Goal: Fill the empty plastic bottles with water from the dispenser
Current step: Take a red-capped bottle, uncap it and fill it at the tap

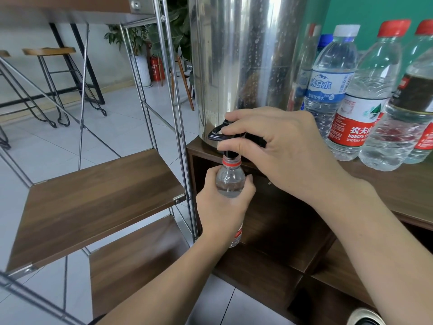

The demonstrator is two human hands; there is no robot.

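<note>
The dispenser (241,55) is polished metal, mirror-bright and beaded with droplets, and its tap lever (216,133) is glossy black plastic. The bottle (229,181) under the tap and the capped bottles (365,90) on the counter (386,184) are clear, shiny plastic with smooth printed labels and matt plastic caps. The counter and the shelf boards (98,198) show a dark wood-grain finish, matt and smooth, while the shelf frame (174,97) is bright metal rod and the floor (140,127) is pale, faintly glossy tile.
</note>
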